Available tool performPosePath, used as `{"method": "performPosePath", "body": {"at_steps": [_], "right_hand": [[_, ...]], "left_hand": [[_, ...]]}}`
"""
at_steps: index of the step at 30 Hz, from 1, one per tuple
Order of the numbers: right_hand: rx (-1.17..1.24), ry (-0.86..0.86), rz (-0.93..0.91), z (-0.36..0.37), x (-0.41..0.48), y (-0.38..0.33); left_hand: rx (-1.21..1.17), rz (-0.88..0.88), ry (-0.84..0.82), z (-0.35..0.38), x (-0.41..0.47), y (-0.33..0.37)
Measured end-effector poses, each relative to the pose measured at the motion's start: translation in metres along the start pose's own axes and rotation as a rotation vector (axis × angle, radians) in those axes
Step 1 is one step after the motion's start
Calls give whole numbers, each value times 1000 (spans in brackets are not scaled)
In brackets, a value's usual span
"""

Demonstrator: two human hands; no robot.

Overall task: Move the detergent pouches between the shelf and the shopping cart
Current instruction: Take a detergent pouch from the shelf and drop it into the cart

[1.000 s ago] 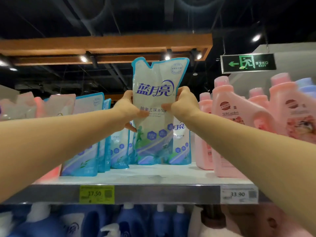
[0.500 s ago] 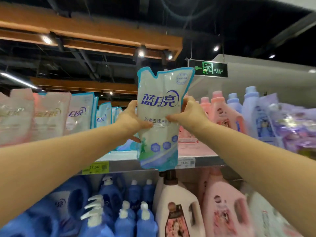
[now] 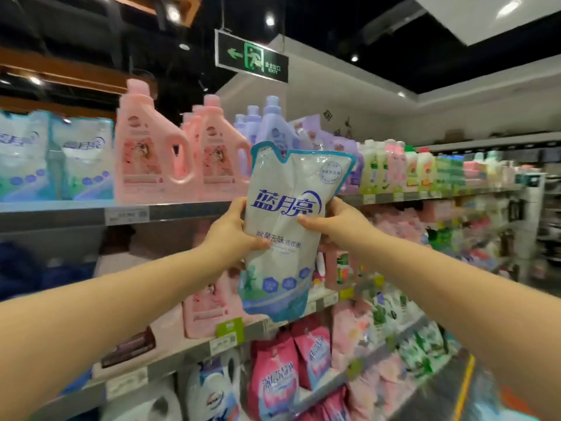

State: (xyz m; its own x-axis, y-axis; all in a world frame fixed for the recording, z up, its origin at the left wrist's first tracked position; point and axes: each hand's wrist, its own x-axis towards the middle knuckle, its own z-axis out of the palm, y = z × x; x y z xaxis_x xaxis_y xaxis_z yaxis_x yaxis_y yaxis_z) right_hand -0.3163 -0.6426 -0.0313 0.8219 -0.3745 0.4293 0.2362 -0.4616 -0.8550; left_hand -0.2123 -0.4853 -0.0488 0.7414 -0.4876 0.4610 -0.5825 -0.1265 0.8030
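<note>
So both arms are stretched out in front and angled up a bit, bare forearms coming in from the bottom corners and meeting in the middle. The detergent pouch point(image 3: 285, 226) sits between the two hands, up in the air in front of the shelving and not touching any shelf. It's upright with a slight lean, blue lettering facing the camera, and its bottom end hangs below both hands.

The left hand point(image 3: 230, 235) grips the pouch's left edge about halfway up, thumb pressed on the front and fingers curled round behind. The right hand point(image 3: 340, 223) does the same on the right edge, a little higher, with its thumb laid across the front just under the logo. Both wrists look pretty straight.

Behind it, the top shelf point(image 3: 76, 212) carries more white-and-blue pouches point(image 3: 54, 159) at its left end. Big pink bottles point(image 3: 145, 159) stand just beside those, then purple bottles point(image 3: 270, 126) further right. The lower shelf point(image 3: 182, 354) has pink pouches point(image 3: 291, 369) under its front edge, kinda blurry. A green exit sign point(image 3: 252, 57) hangs from the ceiling above.
</note>
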Motion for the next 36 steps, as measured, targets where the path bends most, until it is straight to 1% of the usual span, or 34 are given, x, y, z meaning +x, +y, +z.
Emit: {"method": "performPosePath", "body": {"at_steps": [4,7,10,12,15,19,23,26,31,33,36], "right_hand": [[-65,82,130,-100,-37,62],[-112,151,263,-164,-57,114],[-162,259,381,-222,-76,170],[-204,347,458,-257,-86,207],[-253,470,515,-300,-98,263],[-348,574,633,-344,-114,340],[-306,651,788,-357,-145,418],[-275,678,900,-354,-175,467],[-226,612,1030,-339,-228,534],[-215,634,1091,-331,-248,559],[-295,667,1227,-320,-273,587]], "left_hand": [[-98,-38,-191,133,0,-1],[-158,-58,-309,231,7,-12],[-171,-73,-412,324,17,-23],[-172,-58,-503,384,23,-28],[-217,-66,-630,470,30,-44],[-263,-90,-787,568,34,-73],[-188,-170,-954,645,21,-119],[-104,-223,-1071,683,-3,-153],[-18,-350,-1197,722,-53,-201],[58,-366,-1218,737,-73,-221],[118,-384,-1252,758,-100,-245]]}}
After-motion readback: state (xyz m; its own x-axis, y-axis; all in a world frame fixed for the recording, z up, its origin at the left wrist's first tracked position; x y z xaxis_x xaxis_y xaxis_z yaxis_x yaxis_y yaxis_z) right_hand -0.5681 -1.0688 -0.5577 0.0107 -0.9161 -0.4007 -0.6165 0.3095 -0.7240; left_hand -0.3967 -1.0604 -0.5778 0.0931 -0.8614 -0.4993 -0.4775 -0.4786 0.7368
